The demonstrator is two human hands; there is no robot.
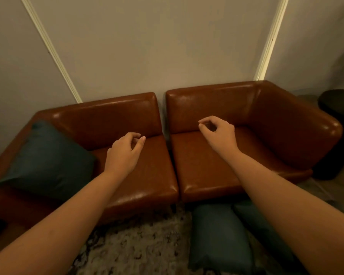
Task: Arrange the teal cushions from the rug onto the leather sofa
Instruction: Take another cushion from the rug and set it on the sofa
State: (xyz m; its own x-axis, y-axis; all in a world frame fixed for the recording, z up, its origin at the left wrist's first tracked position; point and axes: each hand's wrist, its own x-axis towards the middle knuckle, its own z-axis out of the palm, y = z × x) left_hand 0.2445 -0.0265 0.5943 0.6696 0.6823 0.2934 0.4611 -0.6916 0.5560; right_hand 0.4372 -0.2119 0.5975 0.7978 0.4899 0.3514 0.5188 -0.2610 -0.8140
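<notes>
Leather sofa [203, 171] under loosely curled hands [123, 153] [219, 132]

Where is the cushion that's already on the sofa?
In the head view, the teal cushion leans in the left corner of the leather sofa, beside the left hand.

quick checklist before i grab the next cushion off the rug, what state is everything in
1. Left hand free: ok, fingers loosely curled, holding nothing, above the left seat.
2. Right hand free: ok, also holding nothing, above the right seat.
3. Rug cleared of cushions: not ok. The near cushion lies on it, and a second cushion lies beside that, partly behind the right forearm.
4. Space on the sofa: ok, the right seat is bare.
5. Placed cushion: ok, it leans at the sofa's left end.
6. More cushions out of view: cannot tell.
</notes>
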